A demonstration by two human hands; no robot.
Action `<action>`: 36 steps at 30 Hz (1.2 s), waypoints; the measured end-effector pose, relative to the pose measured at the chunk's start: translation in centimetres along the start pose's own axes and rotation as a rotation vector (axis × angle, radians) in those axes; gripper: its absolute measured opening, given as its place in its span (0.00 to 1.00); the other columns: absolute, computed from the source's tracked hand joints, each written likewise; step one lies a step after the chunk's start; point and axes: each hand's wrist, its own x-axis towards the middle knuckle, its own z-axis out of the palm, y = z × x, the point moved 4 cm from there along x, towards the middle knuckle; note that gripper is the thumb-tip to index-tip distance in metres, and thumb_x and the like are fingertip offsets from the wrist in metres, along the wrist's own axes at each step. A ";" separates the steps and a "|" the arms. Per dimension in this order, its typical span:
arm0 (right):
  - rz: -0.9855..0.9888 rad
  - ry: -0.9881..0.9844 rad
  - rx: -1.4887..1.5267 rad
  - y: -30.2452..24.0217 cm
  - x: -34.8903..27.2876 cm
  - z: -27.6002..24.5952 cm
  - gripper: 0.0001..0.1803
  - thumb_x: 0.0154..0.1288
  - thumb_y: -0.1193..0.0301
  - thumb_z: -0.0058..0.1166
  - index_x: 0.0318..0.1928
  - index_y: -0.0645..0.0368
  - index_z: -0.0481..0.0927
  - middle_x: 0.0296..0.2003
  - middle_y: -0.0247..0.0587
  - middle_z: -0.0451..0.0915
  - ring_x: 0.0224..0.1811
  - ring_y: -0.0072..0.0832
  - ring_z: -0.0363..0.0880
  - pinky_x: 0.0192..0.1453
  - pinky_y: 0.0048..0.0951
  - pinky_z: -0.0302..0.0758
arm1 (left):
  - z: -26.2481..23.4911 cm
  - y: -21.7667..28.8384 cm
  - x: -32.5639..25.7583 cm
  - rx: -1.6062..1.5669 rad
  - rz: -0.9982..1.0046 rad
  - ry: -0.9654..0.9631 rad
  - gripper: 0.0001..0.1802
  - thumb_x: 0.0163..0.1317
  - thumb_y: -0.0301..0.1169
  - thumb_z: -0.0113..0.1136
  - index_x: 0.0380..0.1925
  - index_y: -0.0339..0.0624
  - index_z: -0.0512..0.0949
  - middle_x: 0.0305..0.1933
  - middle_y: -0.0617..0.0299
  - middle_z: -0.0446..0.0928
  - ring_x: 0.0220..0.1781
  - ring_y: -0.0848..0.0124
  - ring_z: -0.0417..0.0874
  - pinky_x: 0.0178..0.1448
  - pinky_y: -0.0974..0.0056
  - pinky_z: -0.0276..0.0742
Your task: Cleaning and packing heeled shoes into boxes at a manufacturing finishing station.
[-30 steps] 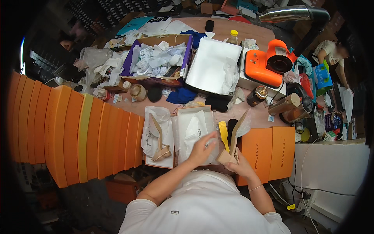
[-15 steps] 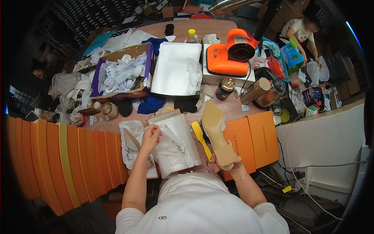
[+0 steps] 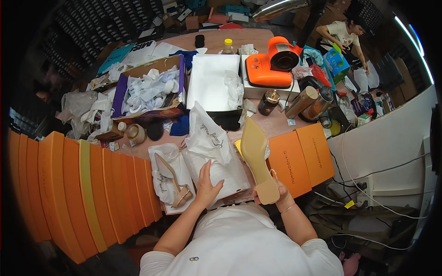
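To the far left of the open shoe box (image 3: 202,202) stands a long row of orange boxes (image 3: 87,188), packed on edge. Inside the shoe box, on its left side, a beige high-heeled shoe (image 3: 172,181) lies on crumpled white paper. The left hand (image 3: 206,186) rests flat on the white tissue paper (image 3: 216,156) in the middle of the shoe box, fingers spread and open, pressing the paper and not gripping it. The paper rises up in a peak at the far end of the shoe box. Just to the right of the shoe box, the right hand (image 3: 276,195) is closed around the heel end of a second beige shoe (image 3: 258,158); this shoe is lifted, its sole turned toward the camera, its pointed toe directed away from the person. Behind this shoe, a yellow object is partly hidden. To the right of the shoe box, two flat orange lids (image 3: 301,158) lie side by side. Far behind the shoe box, an orange machine (image 3: 271,62) sits on a white box.
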 end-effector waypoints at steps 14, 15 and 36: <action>0.066 0.313 -0.244 0.1 -6.1 2.8 0.58 0.34 0.55 0.76 0.64 0.71 0.61 0.51 0.43 0.75 0.52 0.28 0.76 0.57 0.25 0.72 | 0.4 -2.5 8.1 -0.214 0.132 0.300 0.15 0.59 0.23 0.57 0.47 0.35 0.76 0.35 0.57 0.80 0.36 0.69 0.80 0.43 0.68 0.75; 0.076 0.297 -0.268 -0.4 -6.3 3.0 0.58 0.35 0.55 0.75 0.65 0.72 0.60 0.51 0.42 0.74 0.53 0.27 0.75 0.58 0.24 0.70 | -1.3 -2.2 8.5 -0.320 0.058 0.288 0.13 0.60 0.24 0.57 0.46 0.35 0.76 0.35 0.59 0.80 0.36 0.73 0.79 0.42 0.69 0.74; 0.321 -0.020 0.013 4.7 1.6 3.8 0.48 0.49 0.53 0.65 0.66 0.56 0.56 0.47 0.50 0.74 0.35 0.35 0.80 0.27 0.31 0.78 | -6.3 -4.6 -0.7 -1.203 -0.398 0.271 0.17 0.59 0.19 0.57 0.49 0.39 0.73 0.48 0.59 0.77 0.48 0.72 0.79 0.49 0.67 0.76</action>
